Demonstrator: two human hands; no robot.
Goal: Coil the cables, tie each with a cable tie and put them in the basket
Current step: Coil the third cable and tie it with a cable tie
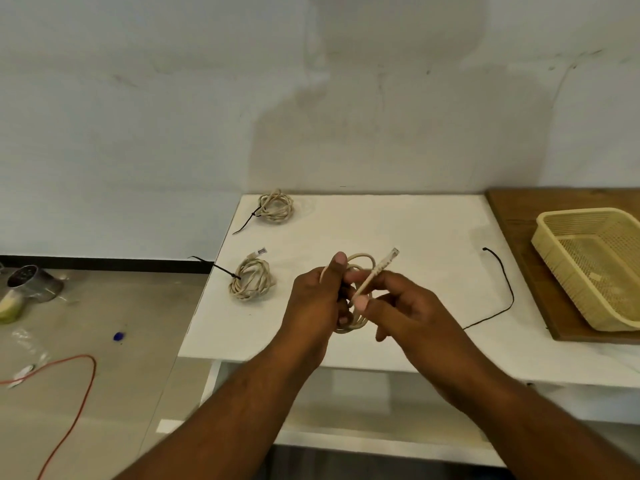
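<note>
Two tied coils [251, 279] [276, 206] lie on the table [398, 223], while both hands work together above it: the left hand [317, 303] is clamped on a third coil [356, 292] and the right hand [398, 303] pinches its plug end [377, 270]. That loose end points up and to the right, its long axis diagonal. If the left grip slackens, the loops could spring apart before the black tie [502, 289], well off to the right near the empty basket [588, 265], is fetched.
</note>
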